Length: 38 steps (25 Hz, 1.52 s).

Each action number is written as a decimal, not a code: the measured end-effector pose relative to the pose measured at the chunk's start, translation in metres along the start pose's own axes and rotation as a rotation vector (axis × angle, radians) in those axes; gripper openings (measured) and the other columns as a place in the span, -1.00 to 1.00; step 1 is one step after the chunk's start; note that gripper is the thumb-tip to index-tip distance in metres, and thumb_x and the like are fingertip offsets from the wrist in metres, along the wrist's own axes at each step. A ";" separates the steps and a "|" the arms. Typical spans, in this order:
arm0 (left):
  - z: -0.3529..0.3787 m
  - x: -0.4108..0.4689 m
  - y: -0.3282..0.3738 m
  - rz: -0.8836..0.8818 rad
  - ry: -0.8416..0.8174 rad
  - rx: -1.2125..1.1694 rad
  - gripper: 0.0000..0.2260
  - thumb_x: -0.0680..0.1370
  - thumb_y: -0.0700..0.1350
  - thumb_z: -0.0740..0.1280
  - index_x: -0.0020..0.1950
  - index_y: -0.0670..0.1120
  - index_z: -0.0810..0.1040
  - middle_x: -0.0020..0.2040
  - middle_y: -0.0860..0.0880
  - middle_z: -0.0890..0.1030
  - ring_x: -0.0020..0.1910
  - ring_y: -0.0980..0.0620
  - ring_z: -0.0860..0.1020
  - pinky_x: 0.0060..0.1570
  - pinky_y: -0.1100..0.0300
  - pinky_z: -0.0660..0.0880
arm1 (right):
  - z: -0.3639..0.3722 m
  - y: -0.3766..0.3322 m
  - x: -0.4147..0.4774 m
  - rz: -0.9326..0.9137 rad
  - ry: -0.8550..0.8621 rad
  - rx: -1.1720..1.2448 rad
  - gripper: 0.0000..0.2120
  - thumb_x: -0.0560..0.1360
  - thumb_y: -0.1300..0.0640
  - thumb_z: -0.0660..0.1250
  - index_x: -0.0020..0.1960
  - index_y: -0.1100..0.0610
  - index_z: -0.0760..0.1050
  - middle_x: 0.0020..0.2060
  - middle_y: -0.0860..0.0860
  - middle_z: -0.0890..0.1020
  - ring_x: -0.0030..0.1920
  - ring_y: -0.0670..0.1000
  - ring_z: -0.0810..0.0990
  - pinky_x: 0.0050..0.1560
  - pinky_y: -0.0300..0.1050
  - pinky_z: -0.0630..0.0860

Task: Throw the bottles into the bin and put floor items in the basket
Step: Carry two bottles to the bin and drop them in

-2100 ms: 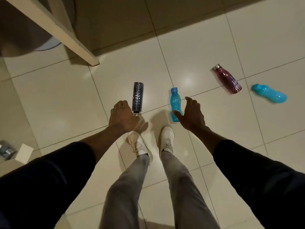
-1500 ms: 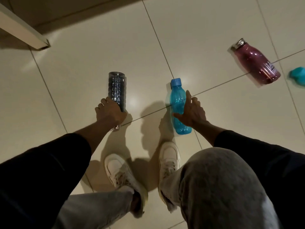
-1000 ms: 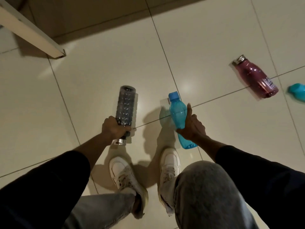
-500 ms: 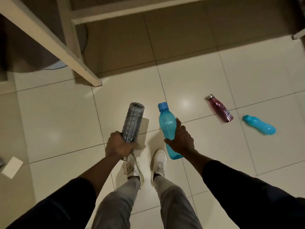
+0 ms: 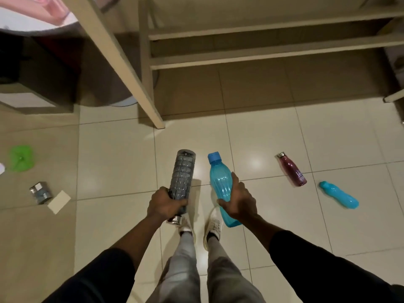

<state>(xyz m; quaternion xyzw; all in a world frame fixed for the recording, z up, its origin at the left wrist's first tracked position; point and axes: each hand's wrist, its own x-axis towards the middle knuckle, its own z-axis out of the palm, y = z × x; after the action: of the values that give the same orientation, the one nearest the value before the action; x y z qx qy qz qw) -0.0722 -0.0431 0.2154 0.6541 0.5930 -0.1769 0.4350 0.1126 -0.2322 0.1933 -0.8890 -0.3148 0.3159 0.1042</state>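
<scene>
My left hand [image 5: 164, 204] grips a grey ribbed bottle [image 5: 183, 173] near its metal cap end, its far end pointing away from me. A blue plastic bottle [image 5: 219, 182] with a blue cap is held in my right hand [image 5: 239, 201] around its lower half. Both bottles are off the floor, above my shoes. To the right a maroon bottle [image 5: 293, 169] and a turquoise bottle [image 5: 338, 194] lie on the tiles. On the floor at the left lie a green lid [image 5: 20, 158], a small metal tin [image 5: 40, 192] and a white card [image 5: 59, 201].
A beige table leg [image 5: 140, 95] slants down to the floor just ahead of me. Behind it stand low shelf rails [image 5: 262, 55]. A dark cabinet [image 5: 32, 73] is at the left. A round white surface with something pink [image 5: 32, 16] shows at the top left.
I crouched, closed both hands on the two bottles lying on the floor, and stood up with them. The view has widened to show the shelf and the items at the left.
</scene>
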 end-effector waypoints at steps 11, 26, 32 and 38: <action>-0.067 -0.062 -0.079 -0.109 0.188 -0.208 -0.54 0.25 0.20 0.69 -0.17 0.10 0.46 -0.12 0.04 0.69 -0.13 -0.02 0.69 0.02 -0.04 0.69 | 0.006 -0.106 -0.020 -0.193 -0.143 -0.075 -0.04 0.41 -0.24 0.46 0.58 -0.05 -0.04 0.15 0.02 0.51 0.02 0.05 0.58 -0.06 0.04 0.64; -0.266 -0.017 -0.250 -0.159 0.219 -0.523 -0.55 0.14 0.17 0.68 -0.07 0.01 0.72 -0.22 0.09 0.76 -0.28 0.11 0.74 -0.08 -0.04 0.73 | 0.078 -0.381 0.017 -0.405 -0.176 -0.147 -0.10 0.38 -0.26 0.42 0.55 -0.10 0.02 0.22 -0.01 0.53 0.03 0.06 0.59 -0.06 0.01 0.57; -0.351 0.018 -0.294 -0.171 0.295 -0.552 -0.44 0.16 0.20 0.71 0.03 0.04 0.61 -0.08 0.09 0.73 -0.12 0.09 0.71 0.00 -0.01 0.70 | 0.105 -0.491 0.031 -0.428 -0.149 -0.075 -0.10 0.42 -0.26 0.45 0.56 -0.08 0.02 0.29 0.01 0.54 0.13 0.09 0.62 -0.07 -0.09 0.43; -0.412 0.059 -0.324 -0.187 0.354 -0.622 -0.41 0.10 0.25 0.68 -0.02 0.07 0.56 -0.21 0.16 0.71 -0.28 0.20 0.70 -0.26 0.14 0.68 | 0.117 -0.574 0.077 -0.501 -0.185 -0.160 -0.11 0.41 -0.29 0.43 0.54 -0.11 0.00 0.28 -0.01 0.54 0.05 0.04 0.61 -0.09 -0.12 0.45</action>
<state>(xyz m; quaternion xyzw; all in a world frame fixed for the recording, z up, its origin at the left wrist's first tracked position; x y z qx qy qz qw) -0.4766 0.2883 0.2849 0.4541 0.7417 0.0888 0.4855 -0.1982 0.2616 0.2842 -0.7563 -0.5569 0.3341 0.0792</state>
